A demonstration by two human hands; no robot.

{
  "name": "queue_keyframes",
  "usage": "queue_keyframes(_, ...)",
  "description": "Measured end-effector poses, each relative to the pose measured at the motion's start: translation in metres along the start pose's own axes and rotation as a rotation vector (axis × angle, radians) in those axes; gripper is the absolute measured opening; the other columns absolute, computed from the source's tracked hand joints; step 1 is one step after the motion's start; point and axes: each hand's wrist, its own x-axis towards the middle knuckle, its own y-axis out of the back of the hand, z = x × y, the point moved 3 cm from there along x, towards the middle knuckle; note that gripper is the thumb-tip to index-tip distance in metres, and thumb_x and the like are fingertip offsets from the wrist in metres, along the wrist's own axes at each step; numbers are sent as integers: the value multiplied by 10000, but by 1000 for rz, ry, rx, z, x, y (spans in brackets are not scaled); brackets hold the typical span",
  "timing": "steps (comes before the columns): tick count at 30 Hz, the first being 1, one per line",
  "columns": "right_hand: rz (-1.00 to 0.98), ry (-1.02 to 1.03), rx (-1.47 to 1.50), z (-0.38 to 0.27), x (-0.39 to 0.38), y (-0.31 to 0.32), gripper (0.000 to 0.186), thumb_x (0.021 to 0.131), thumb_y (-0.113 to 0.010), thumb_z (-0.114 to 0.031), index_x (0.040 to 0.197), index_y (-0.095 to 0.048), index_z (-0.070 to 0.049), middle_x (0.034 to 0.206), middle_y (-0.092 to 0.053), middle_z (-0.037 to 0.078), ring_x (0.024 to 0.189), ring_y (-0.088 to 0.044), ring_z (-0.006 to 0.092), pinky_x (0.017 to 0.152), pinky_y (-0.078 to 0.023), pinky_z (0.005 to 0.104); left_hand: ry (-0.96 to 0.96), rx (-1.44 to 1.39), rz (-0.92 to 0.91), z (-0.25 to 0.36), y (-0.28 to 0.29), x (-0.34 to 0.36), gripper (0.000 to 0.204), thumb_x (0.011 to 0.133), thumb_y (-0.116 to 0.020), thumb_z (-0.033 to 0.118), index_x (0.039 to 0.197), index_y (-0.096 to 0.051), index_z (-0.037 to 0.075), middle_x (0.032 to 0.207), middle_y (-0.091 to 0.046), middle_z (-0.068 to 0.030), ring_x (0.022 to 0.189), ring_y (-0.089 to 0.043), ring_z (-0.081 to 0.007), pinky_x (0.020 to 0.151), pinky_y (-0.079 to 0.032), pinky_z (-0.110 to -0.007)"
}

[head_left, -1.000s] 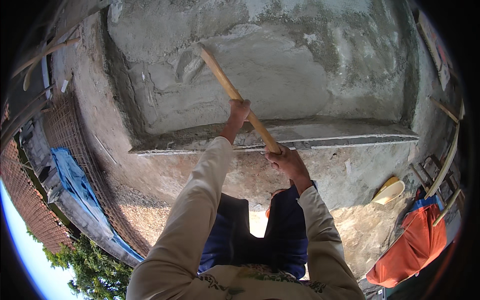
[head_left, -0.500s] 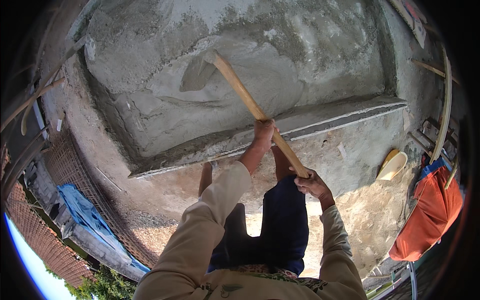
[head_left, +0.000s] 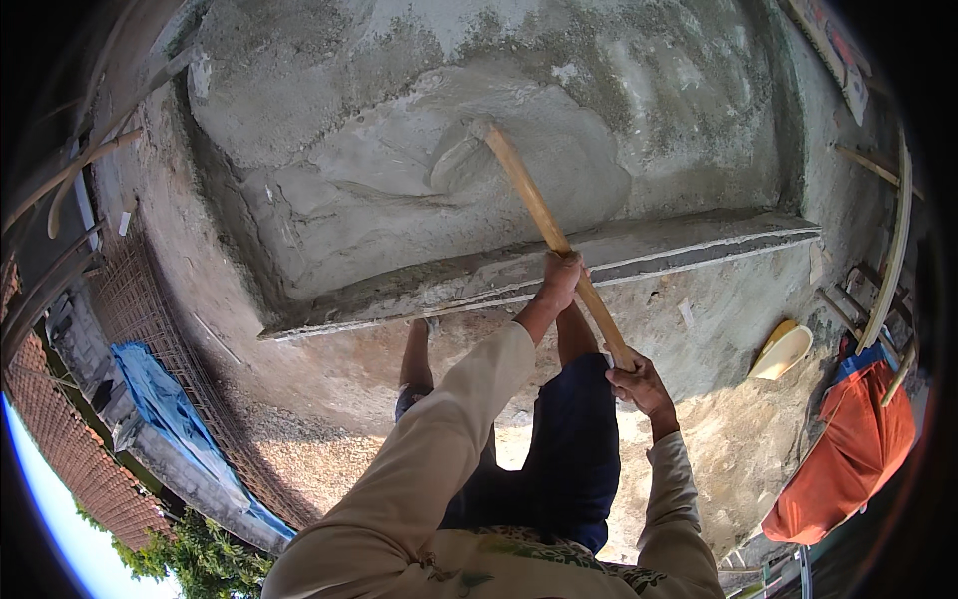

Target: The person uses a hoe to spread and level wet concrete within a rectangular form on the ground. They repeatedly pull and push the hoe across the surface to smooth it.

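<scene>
Both of my hands are wrapped round the wooden handle of a hoe (head_left: 529, 194). Midway along the shaft grips my left hand (head_left: 562, 275); my right hand (head_left: 641, 384) holds its near end, by my right thigh. The handle slants away to the upper left, and the blade end sits in wet grey mortar (head_left: 399, 205), mostly sunk or coated so its outline barely shows. The mortar lies in a shallow mixing trough (head_left: 659, 245) with a low raised edge on my side.
A yellowish scoop-like container (head_left: 783, 349) lies on the ground to the right, near an orange sheet (head_left: 848, 449) and wooden poles (head_left: 891, 240). At left are a woven bamboo panel (head_left: 160, 319) and a blue tarp (head_left: 180, 409). My legs stand close to the trough's edge.
The hoe and both hands have shifted right and slightly nearer. Its blade, plainly visible before, has sunk into the mortar or been covered by it.
</scene>
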Motion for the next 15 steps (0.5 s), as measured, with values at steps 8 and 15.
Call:
queue_keyframes(8, -131, -75, 0, 24, 12, -44, 657, 947, -759, -45, 1553, -505, -37, 785, -551, -7, 597, -496, 74, 515, -388, 255, -66, 77, 250, 45, 54, -53, 189, 990, -664, 120, 1016, -548, -27, 849, -626, -86, 617, -633, -178, 546, -528, -366)
queue_keyframes(15, -298, 65, 79, 2, 220, -352, 360, 954, -768, -135, 1260, -614, -26, 795, -539, -37, 594, -516, 61, 482, -370, 239, -251, 374, 520, 291, 338, 21, 299, 1032, -633, 226, 853, -606, -11, 734, -576, -87, 602, -614, -227, 561, -540, -401)
